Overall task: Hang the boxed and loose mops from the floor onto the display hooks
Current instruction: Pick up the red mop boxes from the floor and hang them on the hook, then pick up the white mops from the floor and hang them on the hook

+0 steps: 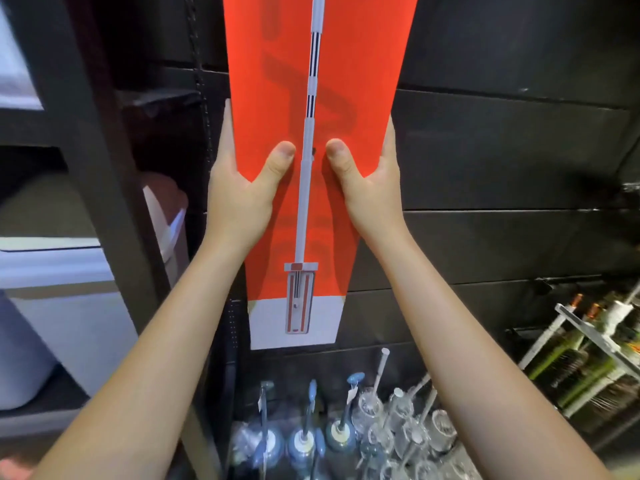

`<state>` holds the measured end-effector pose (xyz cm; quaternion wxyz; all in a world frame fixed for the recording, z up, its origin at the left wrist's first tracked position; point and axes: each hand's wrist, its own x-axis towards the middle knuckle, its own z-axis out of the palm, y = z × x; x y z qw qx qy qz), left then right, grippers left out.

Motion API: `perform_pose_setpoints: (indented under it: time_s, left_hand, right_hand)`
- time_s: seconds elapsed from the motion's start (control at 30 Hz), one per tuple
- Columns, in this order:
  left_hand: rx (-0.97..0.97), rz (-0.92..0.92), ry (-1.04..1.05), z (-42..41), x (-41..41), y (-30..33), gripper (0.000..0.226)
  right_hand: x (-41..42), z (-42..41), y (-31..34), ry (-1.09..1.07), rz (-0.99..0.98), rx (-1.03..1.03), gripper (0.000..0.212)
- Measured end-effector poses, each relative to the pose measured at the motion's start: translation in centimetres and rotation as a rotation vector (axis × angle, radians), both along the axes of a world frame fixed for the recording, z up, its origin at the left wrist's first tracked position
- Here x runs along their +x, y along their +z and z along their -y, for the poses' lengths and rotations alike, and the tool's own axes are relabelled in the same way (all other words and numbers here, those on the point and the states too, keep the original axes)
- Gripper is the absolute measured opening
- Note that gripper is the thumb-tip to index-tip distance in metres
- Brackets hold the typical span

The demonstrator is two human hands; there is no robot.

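Head view: boxed mop [277,98], long red carton with printed mop picture, held upright against dark slatted wall [502,150], clear of floor. Left hand [242,181] clasps left edge, thumb flat on front; right hand [367,181] mirrors on right edge. Carton top out of frame; hook and hang hole unseen. Toilet brushes [339,427] stand below. Judgement: keep grip level, carton vertical, lift straight, feel hole onto hook, release only once weight settles.
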<state>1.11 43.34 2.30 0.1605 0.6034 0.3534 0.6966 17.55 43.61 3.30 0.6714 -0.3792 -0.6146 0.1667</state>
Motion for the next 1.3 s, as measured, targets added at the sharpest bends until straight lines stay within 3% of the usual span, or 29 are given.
perform_pose_setpoints:
  time_s: [0.23, 0.47, 0.6, 0.73, 0.9, 1.07, 1.3]
  left_hand:
    - [-0.153, -0.204, 0.102, 3.2, -0.4, -3.9, 0.061]
    - [-0.682, -0.704, 0.357, 8.5, 0.5, -11.3, 0.08]
    - [-0.783, -0.868, 0.402, 14.0, 3.8, -16.1, 0.079]
    - [-0.717, -1.006, 0.322, 21.1, 9.4, -21.1, 0.069]
    - [-0.643, -1.22, 0.02, 30.4, 19.3, -27.7, 0.075]
    - [-0.584, -1.375, -0.222, 36.6, 28.2, -31.2, 0.081]
    - [-0.323, -1.493, -0.521, 42.2, 37.6, -34.3, 0.072]
  right_hand:
    - [1.0, 3.6, -5.3, -0.085, 0.24, -0.18, 0.072]
    - [3.9, 10.2, -12.8, -0.234, 0.545, -0.412, 0.061]
    - [7.6, 16.7, -17.4, -0.303, 0.718, -0.48, 0.06]
    - [13.4, 24.8, -23.6, -0.36, 0.866, -0.661, 0.071]
    - [21.0, 37.3, -30.6, -0.509, 0.898, -0.855, 0.071]
    - [25.4, 47.0, -34.3, -0.743, 0.737, -0.982, 0.057]
    - [29.9, 57.4, -35.9, -1.036, 0.454, -1.243, 0.067]
